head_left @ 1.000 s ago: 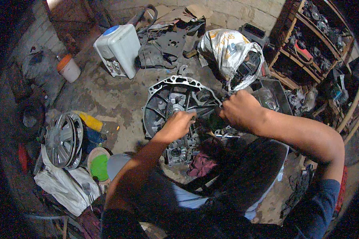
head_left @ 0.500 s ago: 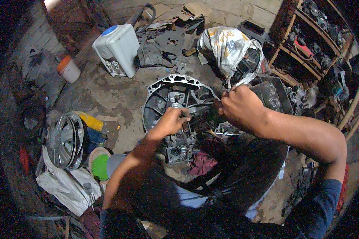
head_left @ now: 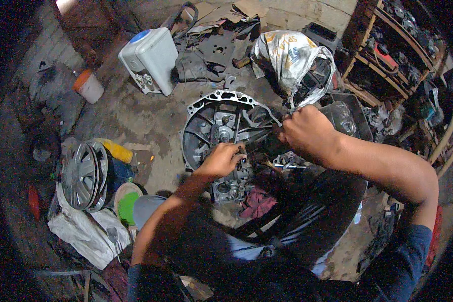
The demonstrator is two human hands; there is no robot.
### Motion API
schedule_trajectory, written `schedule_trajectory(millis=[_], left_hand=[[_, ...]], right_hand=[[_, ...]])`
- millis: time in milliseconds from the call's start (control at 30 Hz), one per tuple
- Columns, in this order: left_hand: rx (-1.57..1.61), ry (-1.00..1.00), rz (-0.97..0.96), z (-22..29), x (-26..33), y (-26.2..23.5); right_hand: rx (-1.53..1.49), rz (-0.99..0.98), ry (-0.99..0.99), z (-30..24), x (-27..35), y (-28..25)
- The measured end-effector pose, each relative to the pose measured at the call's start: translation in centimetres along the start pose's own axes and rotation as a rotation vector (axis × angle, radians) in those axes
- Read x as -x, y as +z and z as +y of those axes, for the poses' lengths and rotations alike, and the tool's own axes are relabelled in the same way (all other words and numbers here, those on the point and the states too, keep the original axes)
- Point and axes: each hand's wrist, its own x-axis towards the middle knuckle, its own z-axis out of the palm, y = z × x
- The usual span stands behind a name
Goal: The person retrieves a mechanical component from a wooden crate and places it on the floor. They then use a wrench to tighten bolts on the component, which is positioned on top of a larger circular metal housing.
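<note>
A grey metal gearbox housing with a round bell end lies on the concrete floor in front of me. My left hand rests closed on its near side, gripping a small part I cannot make out. At the housing's right rim, my right hand is closed around a thin metal tool or rod that points left into the housing. A smaller metal block and a dark red rag lie just below my hands.
A white plastic tank with a blue cap stands at the back left, beside a small orange-lidded tub. A silvery sack lies at the back. Wheel covers lean at the left. Shelves of parts fill the right.
Both hands have stayed on the housing with only small shifts; the left hand moved slightly toward the centre. The view has drifted a little.
</note>
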Motion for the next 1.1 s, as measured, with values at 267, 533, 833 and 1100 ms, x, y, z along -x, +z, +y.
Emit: schedule_trajectory(millis=[267,533,833,1100], left_hand=[[0.142,-0.169,0.126,1.1,0.2,-1.3],[-0.063,-0.117,0.167,0.3,0.9,-5.1],[-0.155,-0.031,0.070,-0.9,1.3,-2.9],[-0.333,0.250,0.328,-1.3,3.1,-1.5]], right_hand=[[-0.027,-0.008,-0.015,-0.3,0.1,-0.4],[-0.015,0.078,-0.039,-0.6,-0.8,0.6],[-0.040,0.071,-0.067,-0.4,-1.1,1.7],[-0.071,-0.035,-0.048,-0.1,-0.7,2.7]])
